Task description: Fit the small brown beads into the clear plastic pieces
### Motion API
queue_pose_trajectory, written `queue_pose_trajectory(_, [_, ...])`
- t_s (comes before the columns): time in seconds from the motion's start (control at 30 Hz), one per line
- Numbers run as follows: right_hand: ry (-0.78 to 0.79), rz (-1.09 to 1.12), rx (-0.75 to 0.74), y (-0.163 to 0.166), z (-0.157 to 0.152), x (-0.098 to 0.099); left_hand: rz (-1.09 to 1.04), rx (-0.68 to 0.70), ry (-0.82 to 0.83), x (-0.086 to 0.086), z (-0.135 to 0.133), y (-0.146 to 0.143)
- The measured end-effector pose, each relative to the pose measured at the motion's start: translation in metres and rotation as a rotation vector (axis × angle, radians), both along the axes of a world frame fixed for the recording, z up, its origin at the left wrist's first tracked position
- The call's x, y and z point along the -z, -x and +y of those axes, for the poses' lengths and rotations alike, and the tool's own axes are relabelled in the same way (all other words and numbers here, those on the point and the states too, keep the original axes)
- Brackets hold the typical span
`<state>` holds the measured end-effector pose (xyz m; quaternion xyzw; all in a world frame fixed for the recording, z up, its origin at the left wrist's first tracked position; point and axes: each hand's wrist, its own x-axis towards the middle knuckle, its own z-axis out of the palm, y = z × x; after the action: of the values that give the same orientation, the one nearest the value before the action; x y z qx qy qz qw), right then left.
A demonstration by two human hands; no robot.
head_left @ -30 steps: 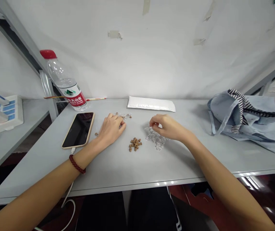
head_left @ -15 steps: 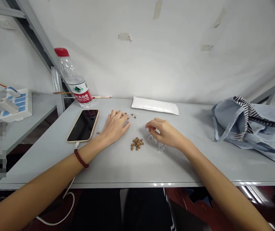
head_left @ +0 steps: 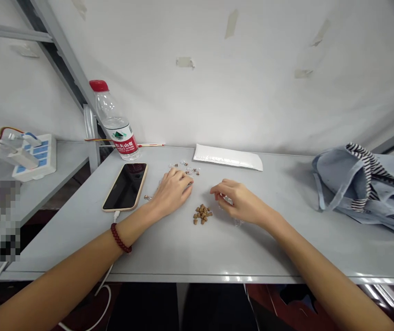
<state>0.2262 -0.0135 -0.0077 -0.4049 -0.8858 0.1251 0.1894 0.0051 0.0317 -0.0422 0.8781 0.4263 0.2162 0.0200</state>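
Note:
My left hand (head_left: 173,191) rests palm down, fingers side by side and slightly bent, beside several tiny clear glass bottles with cork stoppers (head_left: 193,171). Another corked bottle (head_left: 147,197) lies by its wrist. Between my hands is a small heap of loose brown corks (head_left: 202,214). My right hand (head_left: 236,197) is curled right of the heap, thumb and fingertips drawn together; what they hold, if anything, is hidden. Small clear glass bottles (head_left: 238,222) lie under and beside this hand, partly covered by it.
A phone (head_left: 125,187) with a white cable lies at left, with a water bottle (head_left: 126,142) behind it. A white packet (head_left: 227,157) lies near the wall. At right is a light blue fabric bag (head_left: 338,179); a power strip (head_left: 38,156) is at far left.
The view has shifted, so everything sits slightly lower and further right. My left hand has drawn back toward me, uncovering more corked bottles. My right hand has moved slightly and stays curled.

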Motion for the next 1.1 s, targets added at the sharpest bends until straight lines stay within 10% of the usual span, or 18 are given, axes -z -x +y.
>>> queue_pose_trajectory(0.33, [-0.073,0.115,0.044,0.007,0.003,0.008,-0.270,0.232,0.024,-0.009,-0.015,-0.006])
queue_pose_trajectory(0.5, [-0.029,0.170,0.009,0.016,0.000,0.010,-0.433,0.130,0.155,-0.015,-0.030,-0.012])
queue_pose_trajectory(1.1, [0.106,0.094,0.052,-0.015,0.004,-0.009,-0.304,0.268,0.659,-0.027,-0.023,0.005])
